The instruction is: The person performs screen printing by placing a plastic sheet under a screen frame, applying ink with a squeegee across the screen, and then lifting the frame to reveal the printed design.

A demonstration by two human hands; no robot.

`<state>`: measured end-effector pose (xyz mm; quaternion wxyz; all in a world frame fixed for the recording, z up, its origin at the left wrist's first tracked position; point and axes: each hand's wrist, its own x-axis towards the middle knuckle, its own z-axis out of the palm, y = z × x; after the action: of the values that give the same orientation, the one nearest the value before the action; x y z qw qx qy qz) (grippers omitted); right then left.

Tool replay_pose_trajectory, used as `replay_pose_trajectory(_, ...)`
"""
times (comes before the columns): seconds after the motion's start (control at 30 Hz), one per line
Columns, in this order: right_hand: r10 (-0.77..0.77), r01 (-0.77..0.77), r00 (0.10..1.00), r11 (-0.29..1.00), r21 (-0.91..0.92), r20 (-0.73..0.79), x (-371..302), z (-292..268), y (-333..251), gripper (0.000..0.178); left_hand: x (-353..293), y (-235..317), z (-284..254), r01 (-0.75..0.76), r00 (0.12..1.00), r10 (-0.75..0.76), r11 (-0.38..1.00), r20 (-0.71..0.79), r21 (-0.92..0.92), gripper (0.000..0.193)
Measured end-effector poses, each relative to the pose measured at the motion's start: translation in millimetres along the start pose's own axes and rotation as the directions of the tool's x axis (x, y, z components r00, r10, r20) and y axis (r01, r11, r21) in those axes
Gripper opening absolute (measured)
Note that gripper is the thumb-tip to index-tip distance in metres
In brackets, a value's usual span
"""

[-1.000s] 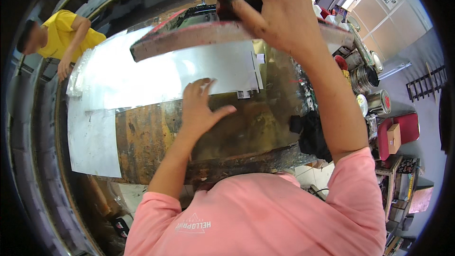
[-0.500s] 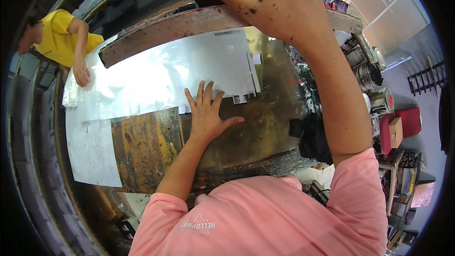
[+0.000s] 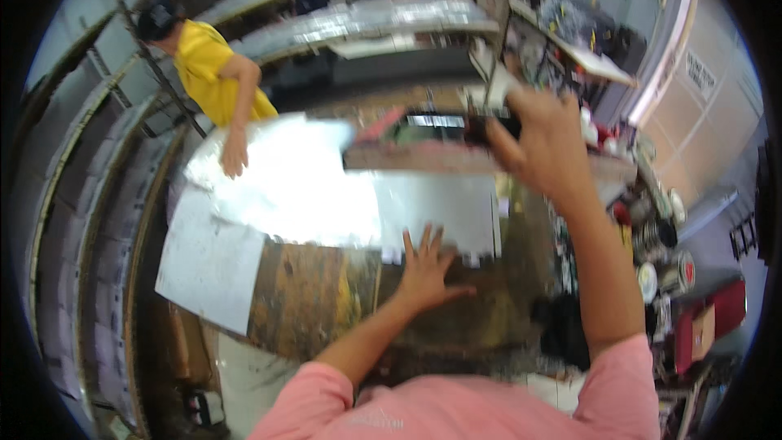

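Observation:
My left hand (image 3: 428,275) lies flat with fingers spread, its fingertips on the near edge of a clear, shiny plastic sheet (image 3: 423,200) on the table. My right hand (image 3: 544,143) is raised over the right end of a wooden frame (image 3: 423,160), its fingers curled round a dark, blurred thing (image 3: 493,126) whose kind I cannot make out. The frame sits tilted above the sheet's far side. A co-worker in a yellow shirt (image 3: 208,65) stands at the far left, one hand (image 3: 235,155) at the sheet's left end.
A white board (image 3: 208,257) covers the table's left end, beside stained brown wood (image 3: 309,293). A black cloth (image 3: 564,330) lies at the right edge. Cans (image 3: 674,271) stand beyond it on the right. Long racks (image 3: 358,28) run behind and at the left.
The view has swung upward and left, showing more of the co-worker and racks. The frame's left end no longer reaches over the sheet's left part. My left hand stays flat at the sheet's edge.

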<state>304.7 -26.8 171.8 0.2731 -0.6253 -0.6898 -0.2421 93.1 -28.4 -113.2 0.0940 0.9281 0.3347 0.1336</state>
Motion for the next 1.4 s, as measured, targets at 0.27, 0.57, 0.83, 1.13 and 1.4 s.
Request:
replay_pose_trajectory(0.27,0.029,-0.030,0.999,0.998,0.046,0.026,5,-12,-15,0.040,-8,-7,-6,-0.020,0.999,0.020,1.000,-0.028,0.001,0.108)
replay_pose_trajectory(0.57,0.040,-0.041,0.997,0.999,0.005,0.069,-1,-25,-15,0.042,16,-77,-114,0.304,0.819,-0.495,0.804,-0.291,-0.512,0.085)
replay_pose_trajectory(0.83,0.015,-0.016,1.000,0.999,0.031,0.015,-9,-8,-24,0.041,172,-219,-465,0.354,0.763,-0.209,0.927,-0.611,0.126,0.089)
replay_pose_trajectory(1.13,0.046,-0.047,0.998,0.999,0.010,0.044,-22,-15,-18,0.041,118,-159,-392,0.076,0.657,-0.228,0.968,-0.719,-0.237,0.082)
replay_pose_trajectory(1.4,0.051,-0.052,0.997,0.999,0.014,0.051,-75,1,-42,0.040,-61,-47,-180,-0.068,0.936,-0.350,-0.055,-0.044,-0.996,0.134)
